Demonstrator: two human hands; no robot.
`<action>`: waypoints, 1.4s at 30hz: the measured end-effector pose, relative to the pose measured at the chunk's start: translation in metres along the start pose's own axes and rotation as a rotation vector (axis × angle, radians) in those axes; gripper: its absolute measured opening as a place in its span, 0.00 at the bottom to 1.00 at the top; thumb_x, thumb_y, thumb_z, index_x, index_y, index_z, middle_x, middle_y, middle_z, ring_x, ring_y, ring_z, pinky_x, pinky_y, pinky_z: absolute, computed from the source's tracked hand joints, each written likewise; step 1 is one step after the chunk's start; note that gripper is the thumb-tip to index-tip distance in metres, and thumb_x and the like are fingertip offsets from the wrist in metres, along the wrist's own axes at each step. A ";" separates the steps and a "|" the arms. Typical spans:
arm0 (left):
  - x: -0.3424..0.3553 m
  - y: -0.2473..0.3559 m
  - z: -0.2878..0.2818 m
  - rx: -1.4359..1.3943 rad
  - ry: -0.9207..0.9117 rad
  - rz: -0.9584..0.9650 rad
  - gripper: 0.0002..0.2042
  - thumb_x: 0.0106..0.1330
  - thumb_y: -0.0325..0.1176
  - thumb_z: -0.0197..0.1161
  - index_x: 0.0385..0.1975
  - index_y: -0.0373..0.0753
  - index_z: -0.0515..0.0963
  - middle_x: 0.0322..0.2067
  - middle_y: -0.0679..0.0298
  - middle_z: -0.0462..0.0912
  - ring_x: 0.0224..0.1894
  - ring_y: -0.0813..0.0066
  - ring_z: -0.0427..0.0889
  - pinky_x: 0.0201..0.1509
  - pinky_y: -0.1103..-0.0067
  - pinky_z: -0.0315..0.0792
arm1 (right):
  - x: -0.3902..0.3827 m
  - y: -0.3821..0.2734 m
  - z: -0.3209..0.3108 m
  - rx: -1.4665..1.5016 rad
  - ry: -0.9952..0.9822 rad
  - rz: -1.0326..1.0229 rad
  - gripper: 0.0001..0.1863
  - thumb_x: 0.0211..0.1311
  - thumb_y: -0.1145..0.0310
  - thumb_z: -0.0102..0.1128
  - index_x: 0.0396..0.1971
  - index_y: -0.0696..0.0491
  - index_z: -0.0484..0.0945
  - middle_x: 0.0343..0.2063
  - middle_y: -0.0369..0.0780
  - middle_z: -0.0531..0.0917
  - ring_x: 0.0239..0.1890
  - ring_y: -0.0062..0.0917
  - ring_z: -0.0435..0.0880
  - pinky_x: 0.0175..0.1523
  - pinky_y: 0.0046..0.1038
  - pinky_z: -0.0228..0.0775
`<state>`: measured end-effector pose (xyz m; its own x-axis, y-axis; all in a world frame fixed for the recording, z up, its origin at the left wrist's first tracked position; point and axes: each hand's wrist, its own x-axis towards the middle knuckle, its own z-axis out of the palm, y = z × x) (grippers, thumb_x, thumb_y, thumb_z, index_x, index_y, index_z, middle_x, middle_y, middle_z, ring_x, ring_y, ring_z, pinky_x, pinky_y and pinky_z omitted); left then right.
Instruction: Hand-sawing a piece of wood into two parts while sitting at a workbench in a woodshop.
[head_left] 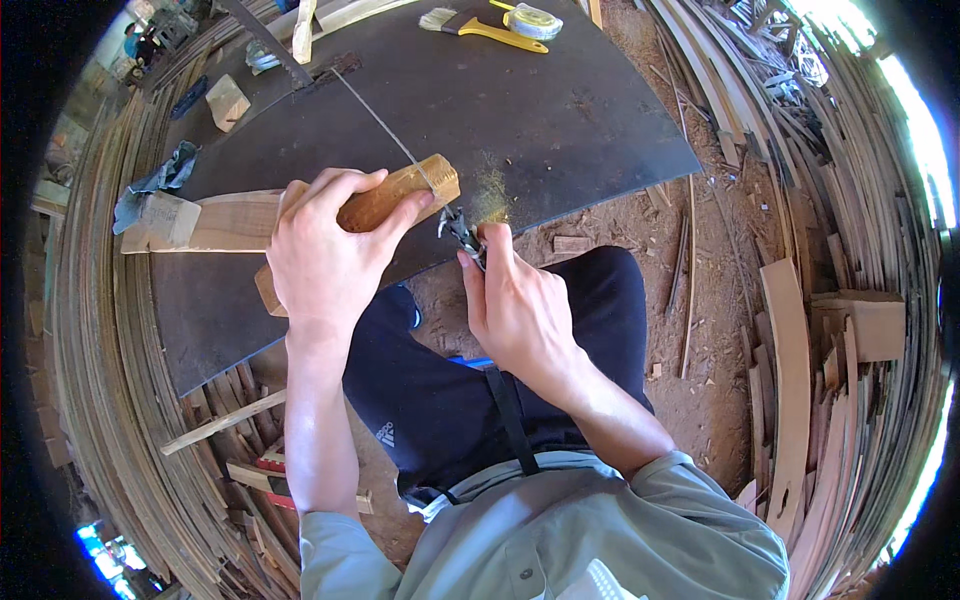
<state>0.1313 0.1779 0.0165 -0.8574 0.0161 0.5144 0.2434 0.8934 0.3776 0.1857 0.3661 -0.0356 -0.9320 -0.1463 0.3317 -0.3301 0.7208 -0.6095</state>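
My left hand (330, 240) grips a long yellowish-brown wooden block (400, 185) above the dark tabletop's near edge. A thin metal strip (380, 122) runs from the back of the table to the block's right end, where my left thumb lies. My right hand (515, 300) is closed on a small metal tool with jaws (460, 232), just below that end of the block. Pale dust lies on the table beside the tool. A flat light board (230, 215) lies on the table behind my left hand, with a pale wood piece (170, 215) on it.
On the dark table (600, 120) are a yellow-handled brush (495, 30), a tape measure (530, 20), a small block (225, 100) and a blue-grey rag (160, 175). Stacked wooden strips (120, 300) line both sides; offcuts lie on the dirt floor. A person (135, 45) is far back left.
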 end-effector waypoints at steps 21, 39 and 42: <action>0.001 0.001 -0.001 0.010 -0.018 0.019 0.21 0.57 0.52 0.83 0.38 0.41 0.90 0.38 0.67 0.92 0.42 0.58 0.90 0.47 0.64 0.82 | -0.002 0.000 -0.005 0.011 -0.027 0.003 0.14 0.78 0.67 0.61 0.51 0.59 0.68 0.23 0.48 0.84 0.21 0.45 0.86 0.23 0.41 0.75; 0.002 0.001 0.002 0.032 -0.011 0.025 0.19 0.58 0.52 0.83 0.37 0.43 0.90 0.37 0.68 0.92 0.41 0.61 0.88 0.44 0.66 0.81 | -0.010 0.012 -0.006 0.067 -0.122 0.007 0.11 0.78 0.68 0.60 0.45 0.59 0.70 0.17 0.50 0.81 0.21 0.50 0.85 0.24 0.48 0.74; 0.001 -0.002 0.002 0.038 0.000 0.018 0.19 0.59 0.53 0.82 0.37 0.43 0.90 0.37 0.68 0.92 0.41 0.63 0.88 0.45 0.67 0.82 | -0.051 0.028 -0.004 0.042 -0.214 0.092 0.12 0.77 0.64 0.59 0.47 0.57 0.69 0.18 0.50 0.82 0.20 0.51 0.85 0.24 0.51 0.76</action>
<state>0.1295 0.1768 0.0148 -0.8533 0.0324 0.5204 0.2412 0.9094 0.3389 0.2242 0.3959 -0.0666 -0.9675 -0.2247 0.1158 -0.2439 0.7098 -0.6608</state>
